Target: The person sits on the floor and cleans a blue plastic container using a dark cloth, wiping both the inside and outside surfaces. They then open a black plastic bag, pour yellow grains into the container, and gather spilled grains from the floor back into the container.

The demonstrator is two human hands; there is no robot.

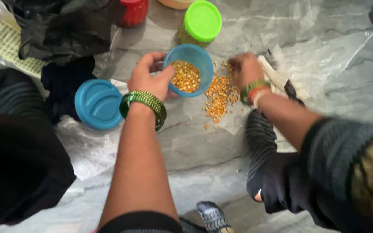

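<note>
Grey stone floor (203,151) fills the view, with clear plastic sheet (324,60) crumpled across its far side. At the left hand (148,78), the fingers curl around the rim of a blue cup (195,58), thumb on the near edge, tilting its mouth toward the viewer; yellow split pulses (185,76) lie inside it, filling only the bottom. Green bangles (145,101) ring that wrist. The right hand (244,69) is blurred; its fingers look bunched together over the loose grains (218,97) scattered on the floor just beside the cup, but whether they pinch any cannot be told. Green and red bangles (253,89) sit on that wrist.

Judging by the spread, part of the spill is already in the cup, while a good heap and several strays nearer the viewer remain on the floor.

Further out, a blue lid (98,103) lies to the left, a green-lidded jar (201,21) and a red jar (132,11) stand beyond the cup, and a black bag (61,26) lies at the top left.
</note>
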